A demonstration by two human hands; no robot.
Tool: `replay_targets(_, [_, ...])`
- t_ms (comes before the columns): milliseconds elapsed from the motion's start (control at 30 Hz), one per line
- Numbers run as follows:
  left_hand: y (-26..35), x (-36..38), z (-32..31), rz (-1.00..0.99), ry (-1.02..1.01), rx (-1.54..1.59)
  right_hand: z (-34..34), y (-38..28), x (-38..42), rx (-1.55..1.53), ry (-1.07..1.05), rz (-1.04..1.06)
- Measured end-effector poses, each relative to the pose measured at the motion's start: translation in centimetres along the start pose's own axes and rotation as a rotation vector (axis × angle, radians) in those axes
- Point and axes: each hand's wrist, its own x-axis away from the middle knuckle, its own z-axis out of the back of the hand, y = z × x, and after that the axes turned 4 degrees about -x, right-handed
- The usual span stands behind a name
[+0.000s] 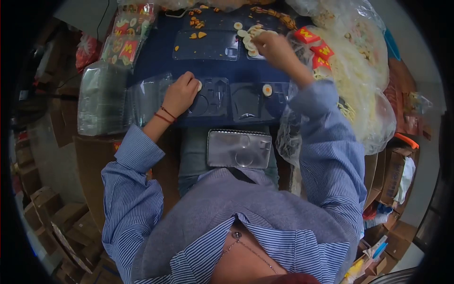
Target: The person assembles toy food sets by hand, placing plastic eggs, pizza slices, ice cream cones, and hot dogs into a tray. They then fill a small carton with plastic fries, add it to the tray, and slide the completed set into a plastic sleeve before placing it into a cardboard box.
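My left hand (pixel 181 93) has its fingers closed on a small white round piece that looks like a toy egg slice (pixel 199 86). It is over a clear plastic tray (pixel 220 102) with moulded hollows. My right hand (pixel 273 48) is at the pile of toy egg slices (pixel 249 41), fingers bent together; whatever is between them is hidden. A second clear tray (pixel 246 100) lies to the right of the first. Near its right side rests a toy egg half (pixel 267 90) with an orange yolk.
Stacked clear trays (pixel 101 97) stand at the left. Printed food cards (pixel 127 40) lie behind them. Small orange pieces (pixel 197 35) are scattered at the back. Red fry boxes (pixel 322 51) and plastic bags (pixel 364 90) crowd the right. Another clear tray (pixel 240 149) sits on my lap.
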Motion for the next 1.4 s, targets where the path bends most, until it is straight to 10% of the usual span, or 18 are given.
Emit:
replay_targets(300, [1.7,-3.8,3.9,0.184,-0.158,0.109,-5.5,18.4,-16.0,0.367,0.170,-0.074])
replay_targets(700, [-0.9,-27.8,-7.9,-0.052,-0.015,0.050,-4.3,16.9,-13.2,0.189,0.072,0.264])
replay_targets(933, [-0.6,-33.8,-13.4,0.171,-0.146,0.046,1.1,15.0,-9.5,0.269,0.213,0.015])
replay_targets(1033, [-0.4,-34.6,-14.0,0.112,-0.152,-0.168,5.0,11.1,-4.4,-0.232,0.005,-0.369])
replay_targets(1100, [0.2,-35.1,-13.7,0.160,-0.162,-0.087,5.8,9.7,-0.6,-1.122,0.103,-0.478])
replay_targets(1400, [0.2,-34.5,-15.7,0.170,-0.327,0.269,5.0,4.1,11.3,-1.389,0.252,-0.460])
